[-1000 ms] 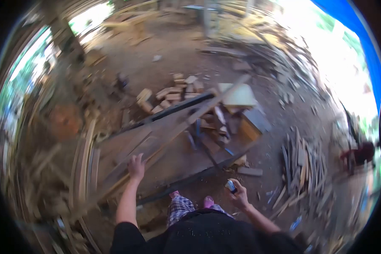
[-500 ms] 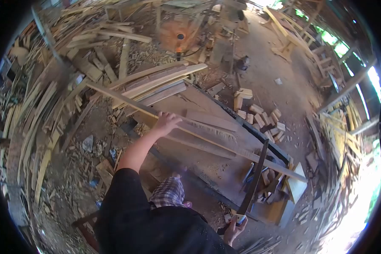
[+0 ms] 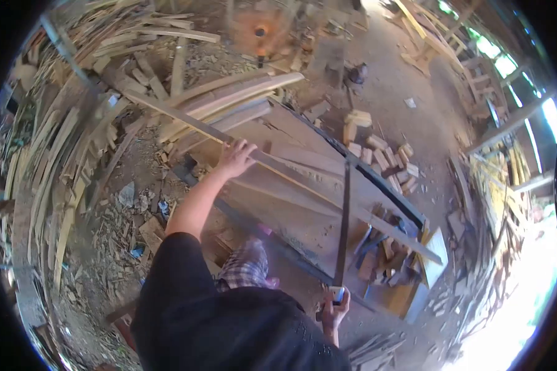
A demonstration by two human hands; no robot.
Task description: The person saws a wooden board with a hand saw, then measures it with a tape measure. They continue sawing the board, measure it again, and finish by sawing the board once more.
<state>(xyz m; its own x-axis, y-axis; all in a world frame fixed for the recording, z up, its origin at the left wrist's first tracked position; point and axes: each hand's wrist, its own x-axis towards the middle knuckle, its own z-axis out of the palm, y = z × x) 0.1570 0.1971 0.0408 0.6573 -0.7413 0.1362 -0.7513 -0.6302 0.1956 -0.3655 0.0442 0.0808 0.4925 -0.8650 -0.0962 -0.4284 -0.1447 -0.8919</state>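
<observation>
A long narrow wooden strip (image 3: 303, 188) runs diagonally across a low work table (image 3: 272, 222), from the upper left to the lower right. My left hand (image 3: 236, 158) is closed over the strip near its upper-left part. My right hand (image 3: 335, 309) grips the light-coloured handle of a long dark saw (image 3: 343, 229). The saw's blade points away from me and crosses the strip; whether they touch I cannot tell. Loose boards lie on the table under the strip.
Stacked planks (image 3: 229, 105) lie beyond my left hand. Cut wood blocks (image 3: 384, 151) lie beyond the table's dark edge. A bin of tools and offcuts (image 3: 402, 300) stands right of the saw. Long boards (image 3: 43, 185) pile up at left. An orange disc (image 3: 260, 31) is at the top.
My right hand and the saw have moved left and slightly away from me, and the blade now points more straight ahead. My left hand has shifted slightly up and left in view, still on the strip.
</observation>
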